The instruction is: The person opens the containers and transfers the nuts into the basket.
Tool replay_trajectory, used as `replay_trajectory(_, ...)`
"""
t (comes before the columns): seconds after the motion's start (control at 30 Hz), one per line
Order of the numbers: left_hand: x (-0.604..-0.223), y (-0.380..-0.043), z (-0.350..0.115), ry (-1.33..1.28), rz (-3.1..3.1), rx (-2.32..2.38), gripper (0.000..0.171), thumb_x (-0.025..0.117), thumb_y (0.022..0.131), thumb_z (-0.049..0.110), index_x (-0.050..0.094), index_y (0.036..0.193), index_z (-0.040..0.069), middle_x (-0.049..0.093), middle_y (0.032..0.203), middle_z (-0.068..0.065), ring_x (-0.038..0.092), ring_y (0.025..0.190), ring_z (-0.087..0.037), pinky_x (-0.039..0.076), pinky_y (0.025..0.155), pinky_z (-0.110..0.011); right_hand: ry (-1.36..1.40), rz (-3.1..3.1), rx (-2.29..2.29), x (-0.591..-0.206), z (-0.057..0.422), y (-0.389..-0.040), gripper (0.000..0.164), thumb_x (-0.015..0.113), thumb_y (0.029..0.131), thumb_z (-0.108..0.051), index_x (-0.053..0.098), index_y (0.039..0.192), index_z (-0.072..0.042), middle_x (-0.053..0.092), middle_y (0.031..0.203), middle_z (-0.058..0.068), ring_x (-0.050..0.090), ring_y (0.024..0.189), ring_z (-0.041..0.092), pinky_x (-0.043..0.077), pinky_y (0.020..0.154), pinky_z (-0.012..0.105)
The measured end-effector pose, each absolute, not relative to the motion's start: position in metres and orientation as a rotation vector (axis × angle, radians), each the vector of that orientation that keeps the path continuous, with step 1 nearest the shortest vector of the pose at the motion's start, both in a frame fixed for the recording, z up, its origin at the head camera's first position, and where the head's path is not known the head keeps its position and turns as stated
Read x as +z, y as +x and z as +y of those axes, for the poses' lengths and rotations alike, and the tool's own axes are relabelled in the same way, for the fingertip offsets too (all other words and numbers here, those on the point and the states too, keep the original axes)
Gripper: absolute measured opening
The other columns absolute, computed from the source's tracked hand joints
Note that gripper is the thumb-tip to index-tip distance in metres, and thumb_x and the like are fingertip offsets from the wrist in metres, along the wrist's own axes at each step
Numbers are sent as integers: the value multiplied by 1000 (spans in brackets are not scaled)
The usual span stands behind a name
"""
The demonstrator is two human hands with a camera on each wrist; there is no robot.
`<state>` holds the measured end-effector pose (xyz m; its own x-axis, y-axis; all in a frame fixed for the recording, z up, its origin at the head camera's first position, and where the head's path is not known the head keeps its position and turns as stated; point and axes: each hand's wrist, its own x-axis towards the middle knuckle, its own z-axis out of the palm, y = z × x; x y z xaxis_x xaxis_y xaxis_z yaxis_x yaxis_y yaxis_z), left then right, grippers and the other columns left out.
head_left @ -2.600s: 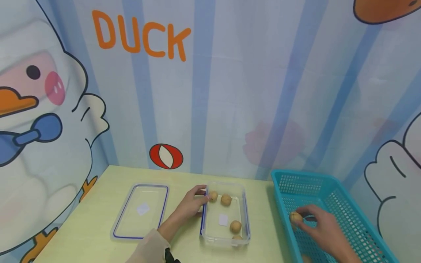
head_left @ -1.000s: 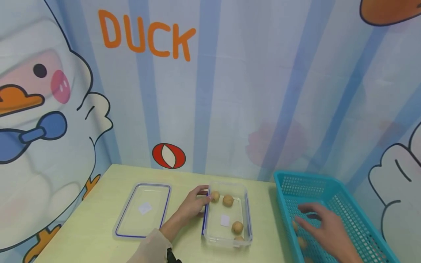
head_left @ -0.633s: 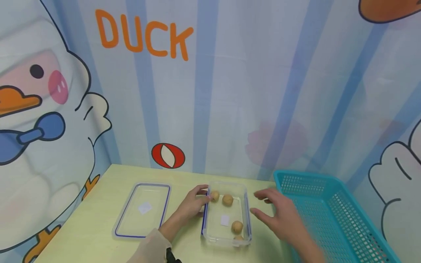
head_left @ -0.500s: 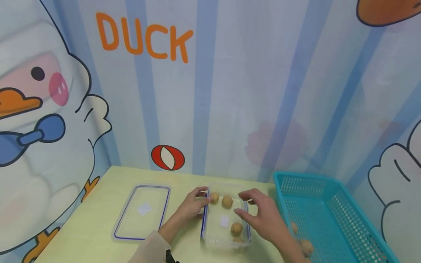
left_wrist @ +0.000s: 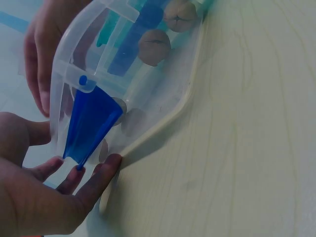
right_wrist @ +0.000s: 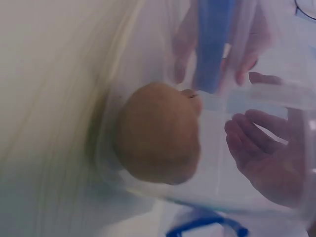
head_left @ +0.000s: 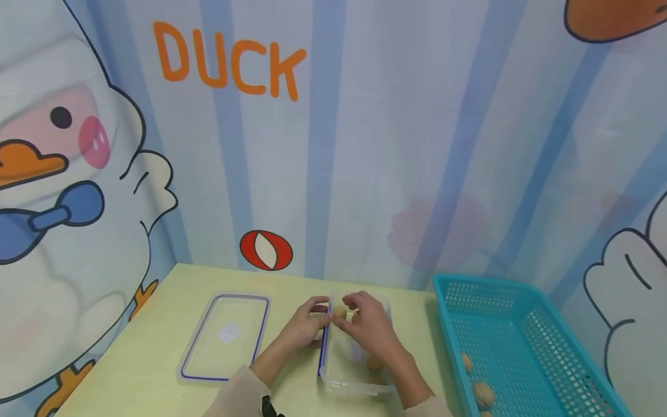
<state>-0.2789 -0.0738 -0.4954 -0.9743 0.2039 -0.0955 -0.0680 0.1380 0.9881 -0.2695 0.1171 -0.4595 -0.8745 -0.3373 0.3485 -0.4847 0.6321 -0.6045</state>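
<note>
My left hand grips the left wall of a clear plastic food box, thumb over its rim. In the left wrist view, the fingers of that left hand lie around a blue clip flap. My right hand is inside the box's far end, fingers bent and spread from the thumb, close to a walnut. A second walnut there is mostly hidden by it. Nearer me in the box lies another walnut, partly behind my right wrist. The right wrist view shows a walnut large and close.
The box's lid, blue-edged, lies flat on the table to the left. A turquoise basket stands at the right, with a walnut and others along its left side. A duck-printed curtain hangs behind the table.
My right hand let go of a walnut in the basket, then moved left across the table and into the food box. The left hand and the box stayed in place.
</note>
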Motion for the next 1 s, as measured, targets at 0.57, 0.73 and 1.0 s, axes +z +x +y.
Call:
replay_trajectory(0.57, -494, -278, -74, 158, 2169, 1965, 50, 63, 108, 23, 48, 153, 6, 50, 148, -23, 62, 125, -39, 61, 74, -42, 782, -2796, 809, -486, 107, -300, 32, 84, 90, -10, 74, 116, 6, 68, 104, 11, 65, 91, 25, 57, 80, 42)
replay_trajectory(0.73, -495, -277, -73, 147, 2188, 1956, 52, 64, 108, 26, 48, 153, 6, 51, 147, -22, 62, 125, -39, 61, 74, -42, 817, -2794, 767, -490, 107, -299, 19, 83, 90, -6, 76, 108, -1, 65, 94, 4, 61, 83, 19, 55, 75, 37)
replay_trajectory(1.0, -493, -278, -74, 172, 2189, 1938, 54, 65, 108, 27, 47, 154, 5, 50, 148, -23, 62, 125, -39, 61, 74, -43, 813, -2783, 740, -491, 108, -299, 16, 82, 90, -7, 75, 105, -6, 63, 92, 0, 59, 82, 15, 54, 75, 36)
